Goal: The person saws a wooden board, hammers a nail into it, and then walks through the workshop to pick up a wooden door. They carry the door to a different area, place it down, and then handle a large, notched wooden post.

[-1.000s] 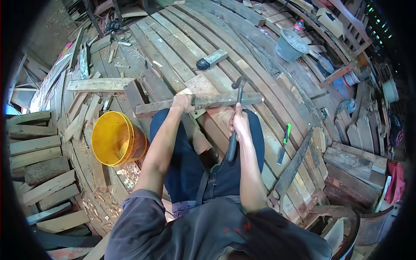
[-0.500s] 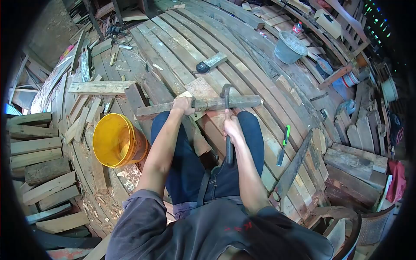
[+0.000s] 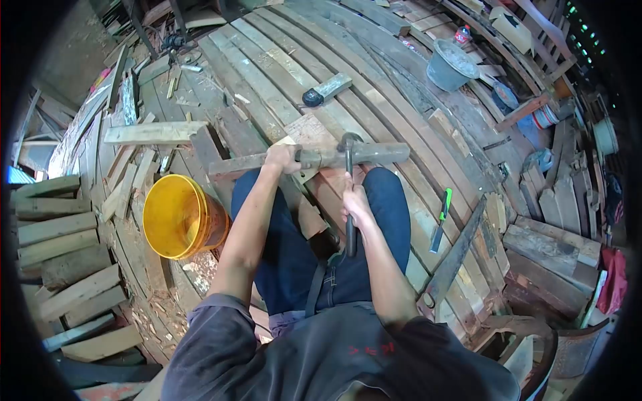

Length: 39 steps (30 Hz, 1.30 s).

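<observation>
A length of squared timber (image 3: 381, 154) lies crosswise in front of my knees. My left hand (image 3: 282, 158) is closed around it left of the middle, with a dark band showing just beside the fingers. My right hand (image 3: 356, 204) grips the dark handle of a hammer (image 3: 351, 237). The hammer's curved head is up at the timber and overlaps it in this view. Under the timber, a pale flat board (image 3: 311, 129) rests on the slatted floor.
A yellow bucket (image 3: 172, 217) stands left of my legs. To the right lie a green-handled chisel (image 3: 442, 219) and a handsaw (image 3: 458, 254). Ahead is a short block with a black end (image 3: 328, 90). A grey bucket (image 3: 452, 67) stands farther back; stacked wood (image 3: 73, 264) lines the left.
The timber has turned slightly in my left hand, and its right end has shifted a little outward. The hammer has moved only slightly, still in my right hand.
</observation>
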Motion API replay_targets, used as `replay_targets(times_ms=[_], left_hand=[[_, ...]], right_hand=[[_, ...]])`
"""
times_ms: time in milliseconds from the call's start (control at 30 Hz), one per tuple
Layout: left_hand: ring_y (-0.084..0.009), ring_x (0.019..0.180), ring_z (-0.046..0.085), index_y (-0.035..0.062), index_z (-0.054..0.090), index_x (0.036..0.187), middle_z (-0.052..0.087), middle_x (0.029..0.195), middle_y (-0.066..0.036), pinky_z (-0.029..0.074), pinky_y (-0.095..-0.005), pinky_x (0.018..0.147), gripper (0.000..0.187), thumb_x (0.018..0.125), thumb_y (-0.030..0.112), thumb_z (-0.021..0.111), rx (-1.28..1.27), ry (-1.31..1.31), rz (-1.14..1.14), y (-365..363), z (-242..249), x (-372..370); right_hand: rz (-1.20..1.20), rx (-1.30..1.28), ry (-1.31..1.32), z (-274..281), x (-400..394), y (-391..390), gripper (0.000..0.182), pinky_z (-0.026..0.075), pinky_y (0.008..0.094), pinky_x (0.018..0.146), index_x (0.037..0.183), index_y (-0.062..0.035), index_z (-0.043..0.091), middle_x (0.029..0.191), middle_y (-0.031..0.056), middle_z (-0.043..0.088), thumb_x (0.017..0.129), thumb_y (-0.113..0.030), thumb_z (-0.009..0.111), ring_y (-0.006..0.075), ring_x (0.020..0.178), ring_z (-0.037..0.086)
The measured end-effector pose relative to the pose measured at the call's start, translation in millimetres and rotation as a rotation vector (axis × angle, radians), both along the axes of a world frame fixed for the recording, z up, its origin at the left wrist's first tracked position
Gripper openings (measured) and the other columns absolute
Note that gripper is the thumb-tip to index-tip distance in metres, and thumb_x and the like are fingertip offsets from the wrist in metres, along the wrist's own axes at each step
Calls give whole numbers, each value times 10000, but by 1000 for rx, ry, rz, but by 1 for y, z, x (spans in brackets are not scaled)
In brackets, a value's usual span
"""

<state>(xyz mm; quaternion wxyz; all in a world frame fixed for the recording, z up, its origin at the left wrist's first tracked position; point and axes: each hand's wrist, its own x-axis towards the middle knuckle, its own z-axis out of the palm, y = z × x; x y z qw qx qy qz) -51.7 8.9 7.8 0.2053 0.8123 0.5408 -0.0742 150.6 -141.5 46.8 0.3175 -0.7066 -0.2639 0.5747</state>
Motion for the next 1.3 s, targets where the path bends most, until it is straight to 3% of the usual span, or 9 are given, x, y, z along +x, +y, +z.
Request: replay_targets(times_ms=[100, 200, 333, 433, 533, 633, 767, 1000, 1300], left_hand=[[-359, 1079, 623, 181, 588, 1255, 652, 1137, -198, 500, -478, 892, 751, 691, 669, 678, 5, 69, -38, -5, -8, 4], [-334, 1017, 655, 163, 646, 1145, 684, 1078, -155, 519, -457, 867, 534, 700, 457, 667, 89, 84, -11, -4, -19, 3], [-352, 1057, 634, 166, 571, 1264, 642, 1167, -173, 508, -482, 887, 641, 698, 446, 681, -10, 113, -40, 2, -18, 3], [-392, 1181, 544, 216, 524, 1324, 564, 1281, -173, 434, -576, 945, 737, 692, 539, 723, 173, -28, -95, -9, -19, 12], [-447, 1267, 425, 240, 469, 1382, 460, 1373, -182, 369, -619, 986, 743, 727, 497, 711, 314, -74, -268, -27, 0, 42], [-493, 1267, 362, 281, 450, 1408, 391, 1419, -195, 320, -608, 1035, 716, 764, 472, 696, 376, 54, -339, -35, -4, 66], [-464, 1205, 405, 361, 473, 1388, 353, 1435, -187, 318, -600, 1029, 653, 778, 450, 688, 476, 15, -391, -31, -10, 70], [-429, 1220, 395, 351, 499, 1372, 331, 1431, -164, 344, -580, 1028, 632, 775, 420, 691, 463, 2, -439, -35, -2, 77], [-422, 1231, 377, 255, 539, 1330, 334, 1427, -147, 339, -584, 1027, 594, 771, 374, 700, 413, -118, -432, -33, -8, 77]], right_hand=[[-119, -61, 237, 5, 5, -18, 534, 341, 304, 322, 716, -118, 389, 520, -22, 345, 983, -579, 366, 108, 355, 344], [-190, 1, 296, 0, 8, -10, 545, 339, 301, 309, 711, -113, 403, 518, -19, 354, 981, -585, 365, 102, 350, 344], [-233, 113, 308, 8, 11, -9, 569, 327, 295, 285, 681, -104, 410, 498, -9, 370, 980, -587, 369, 106, 326, 357], [-272, 169, 346, 12, 12, -6, 576, 325, 292, 284, 663, -108, 409, 492, -12, 370, 980, -587, 369, 103, 322, 352], [-304, 208, 425, 10, 13, -4, 581, 326, 289, 288, 645, -115, 407, 486, -17, 370, 981, -587, 366, 100, 320, 349], [-328, 204, 501, 13, 14, -2, 562, 323, 286, 295, 668, -126, 407, 490, -29, 357, 981, -590, 361, 96, 328, 336], [-358, 172, 532, 4, 19, -1, 521, 320, 287, 308, 734, -135, 414, 502, -45, 334, 982, -589, 356, 89, 341, 313], [-396, 131, 616, 1, 22, 4, 496, 318, 294, 316, 721, -136, 436, 502, -35, 362, 990, -550, 388, 103, 338, 329], [-400, 108, 629, -1, 22, 5, 493, 313, 313, 303, 695, -132, 398, 489, -16, 364, 984, -530, 427, 106, 326, 328]])
